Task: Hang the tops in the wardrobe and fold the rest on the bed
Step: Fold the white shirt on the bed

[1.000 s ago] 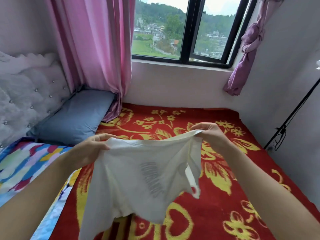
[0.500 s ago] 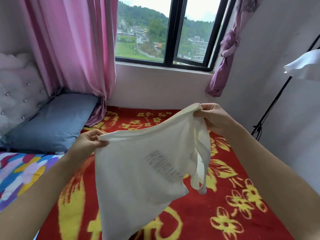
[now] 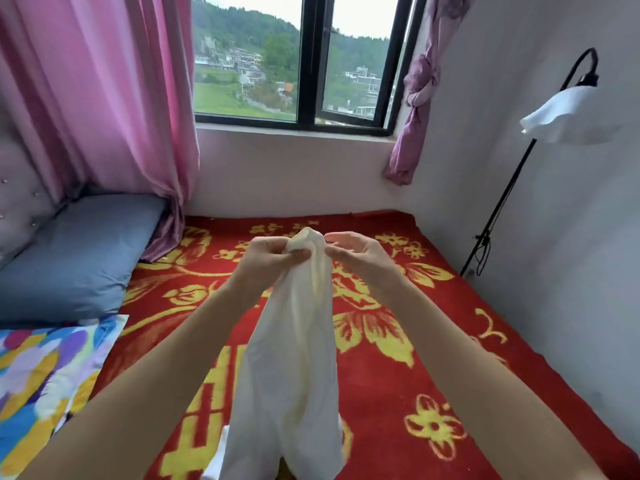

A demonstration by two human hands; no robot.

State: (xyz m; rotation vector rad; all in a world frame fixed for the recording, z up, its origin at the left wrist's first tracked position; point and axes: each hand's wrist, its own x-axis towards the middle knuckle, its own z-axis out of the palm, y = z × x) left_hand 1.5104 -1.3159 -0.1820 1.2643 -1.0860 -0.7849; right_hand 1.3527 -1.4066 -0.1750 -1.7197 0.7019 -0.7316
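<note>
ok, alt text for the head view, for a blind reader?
A person's left hand grips the bunched end of a white top hanging between the forearms, the right hand close beside it. Below lies a red blanket with yellow flowers, a blue pillow at left; a pink curtain and window stand behind.

My left hand (image 3: 266, 252) grips the bunched upper end of the white top (image 3: 298, 358), and my right hand (image 3: 356, 249), fingers curled, meets the cloth just beside it, though I cannot tell if it pinches. The top hangs in a narrow fold between my forearms, above the red blanket with yellow flowers (image 3: 398, 393) on the bed. To my left lie a blue-grey pillow (image 3: 79, 258) and a colourful quilt (image 3: 41, 375) below a pink curtain (image 3: 104, 98), with the window (image 3: 308, 60) ahead and a black floor lamp (image 3: 557, 116) by the right wall.
</note>
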